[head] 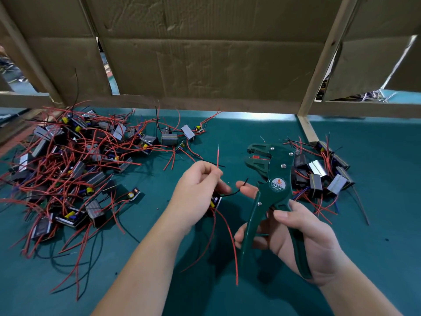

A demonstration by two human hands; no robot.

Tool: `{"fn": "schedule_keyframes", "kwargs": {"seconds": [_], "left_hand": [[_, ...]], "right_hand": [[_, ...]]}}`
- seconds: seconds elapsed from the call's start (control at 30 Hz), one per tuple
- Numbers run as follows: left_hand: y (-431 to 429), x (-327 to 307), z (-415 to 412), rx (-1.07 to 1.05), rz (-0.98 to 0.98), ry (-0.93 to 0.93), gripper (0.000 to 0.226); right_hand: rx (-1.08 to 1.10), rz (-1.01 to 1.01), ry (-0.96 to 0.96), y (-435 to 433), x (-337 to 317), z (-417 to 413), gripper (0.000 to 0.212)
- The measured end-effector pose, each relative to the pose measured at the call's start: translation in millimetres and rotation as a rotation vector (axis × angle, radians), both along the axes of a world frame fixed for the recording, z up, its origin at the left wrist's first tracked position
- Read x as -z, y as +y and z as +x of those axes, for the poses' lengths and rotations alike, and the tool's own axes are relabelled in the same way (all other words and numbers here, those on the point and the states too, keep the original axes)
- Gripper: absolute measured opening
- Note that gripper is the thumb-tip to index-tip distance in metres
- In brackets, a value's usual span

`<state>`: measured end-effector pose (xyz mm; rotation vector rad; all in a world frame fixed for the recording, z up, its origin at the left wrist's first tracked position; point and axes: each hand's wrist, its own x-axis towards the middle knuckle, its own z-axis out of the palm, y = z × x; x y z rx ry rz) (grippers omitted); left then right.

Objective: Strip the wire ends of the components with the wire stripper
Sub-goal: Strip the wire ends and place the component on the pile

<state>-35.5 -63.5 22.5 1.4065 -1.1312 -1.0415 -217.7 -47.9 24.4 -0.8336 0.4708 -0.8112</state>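
Note:
My right hand [296,240] grips the handles of a green wire stripper [271,179], its jaws pointing up and left and standing apart. My left hand [198,192] holds a small black component [215,201] above the table, with fingers pinching its wires. A red wire [218,156] sticks straight up from those fingers with a bare tip. A black wire [237,190] curves from the component toward my right fingertips. Another red wire [230,242] hangs down below the component. The jaws sit just right of the upright red wire, apart from it.
A big tangled pile of components with red and black wires [75,169] covers the left of the green mat [182,281]. A smaller pile [321,176] lies to the right of the stripper. A cardboard wall [205,53] and wooden frame [307,131] close the back.

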Motion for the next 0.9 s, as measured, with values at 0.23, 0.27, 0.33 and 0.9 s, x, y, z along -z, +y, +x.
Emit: {"fn": "schedule_keyframes", "kwargs": {"seconds": [0.23, 0.27, 0.33, 0.9], "left_hand": [[9.9, 5.1, 4.4, 0.113, -0.228, 0.076, 0.013], [11.6, 5.6, 8.6, 0.115, -0.252, 0.05, 0.014], [15.5, 4.3, 16.1, 0.083, -0.288, 0.006, 0.015], [27.1, -7.5, 23.6, 0.098, -0.424, -0.111, 0.031]], "right_hand": [[-0.08, -0.027, -0.016, -3.2, -7.1, -18.1, 0.073], [-0.1, -0.018, -0.024, -4.4, -8.7, -21.8, 0.073], [-0.146, -0.003, -0.024, -6.8, -10.3, -28.6, 0.072], [-0.323, 0.004, -0.019, -1.5, -5.1, -17.1, 0.068]]}}
